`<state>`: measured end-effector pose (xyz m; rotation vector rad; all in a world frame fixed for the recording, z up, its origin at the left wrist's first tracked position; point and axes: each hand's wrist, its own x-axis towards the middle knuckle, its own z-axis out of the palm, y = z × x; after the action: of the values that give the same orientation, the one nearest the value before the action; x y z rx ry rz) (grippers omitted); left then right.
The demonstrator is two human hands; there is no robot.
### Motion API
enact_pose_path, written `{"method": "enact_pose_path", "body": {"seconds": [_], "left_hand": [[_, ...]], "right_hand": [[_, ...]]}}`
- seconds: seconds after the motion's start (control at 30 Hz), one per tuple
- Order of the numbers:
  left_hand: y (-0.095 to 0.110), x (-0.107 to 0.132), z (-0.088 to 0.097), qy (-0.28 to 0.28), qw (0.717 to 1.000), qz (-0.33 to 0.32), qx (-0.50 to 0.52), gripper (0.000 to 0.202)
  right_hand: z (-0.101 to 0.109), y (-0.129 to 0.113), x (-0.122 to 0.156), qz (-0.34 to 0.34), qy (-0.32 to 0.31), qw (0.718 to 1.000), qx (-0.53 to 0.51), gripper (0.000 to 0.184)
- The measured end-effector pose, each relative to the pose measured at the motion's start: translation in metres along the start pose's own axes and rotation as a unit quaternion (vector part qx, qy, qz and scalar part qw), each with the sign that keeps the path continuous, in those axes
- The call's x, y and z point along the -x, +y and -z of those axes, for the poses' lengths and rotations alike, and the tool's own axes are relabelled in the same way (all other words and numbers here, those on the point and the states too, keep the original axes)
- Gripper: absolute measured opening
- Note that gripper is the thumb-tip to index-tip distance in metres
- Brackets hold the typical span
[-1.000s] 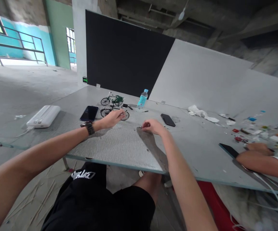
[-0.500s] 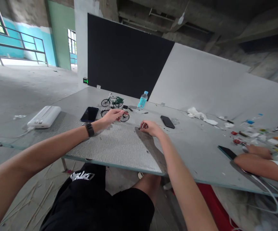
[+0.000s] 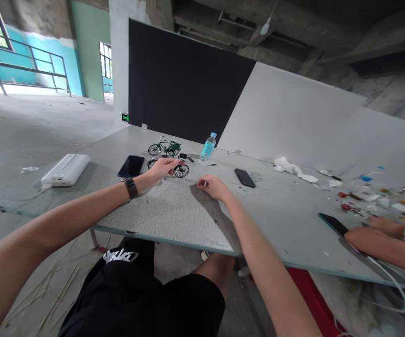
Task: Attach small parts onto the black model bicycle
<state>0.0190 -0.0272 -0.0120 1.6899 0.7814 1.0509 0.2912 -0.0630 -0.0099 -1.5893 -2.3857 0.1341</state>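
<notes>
Spanning a bare concrete hall, grey table [image 3: 174, 210]; black wall panel [image 3: 184, 79] behind

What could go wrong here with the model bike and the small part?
1. The left hand grips the black model bicycle from above; pressure could bend its thin wheels or tip it into the green model bicycle behind.
2. The right hand pinches a tiny part; dropped, it may be lost on the grey table.
3. The water bottle stands close and could be knocked.
</notes>
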Motion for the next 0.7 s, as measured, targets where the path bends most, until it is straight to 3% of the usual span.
{"method": "enact_pose_path", "body": {"seconds": [0.2,0.33,0.5,0.6,0.7], "left_hand": [[0.001,-0.001,-0.003,-0.026,0.994,0.020,0.106,0.035],[0.004,0.002,-0.005,-0.038,0.993,0.030,0.109,0.034],[0.003,0.002,-0.004,-0.043,0.994,0.032,0.099,0.036],[0.002,0.002,-0.004,-0.045,0.994,0.031,0.092,0.036],[0.003,0.003,-0.006,-0.043,0.994,0.034,0.090,0.038]], "right_hand": [[-0.006,-0.005,-0.003,-0.013,0.004,1.000,-0.008,0.005],[-0.003,-0.002,-0.001,-0.035,-0.013,0.999,-0.007,0.007],[0.000,0.003,-0.003,-0.046,0.035,0.998,0.003,0.011],[0.008,0.004,-0.001,-0.054,0.025,0.998,-0.002,0.019],[0.013,0.004,0.003,-0.040,-0.007,0.999,0.008,0.009]]}}
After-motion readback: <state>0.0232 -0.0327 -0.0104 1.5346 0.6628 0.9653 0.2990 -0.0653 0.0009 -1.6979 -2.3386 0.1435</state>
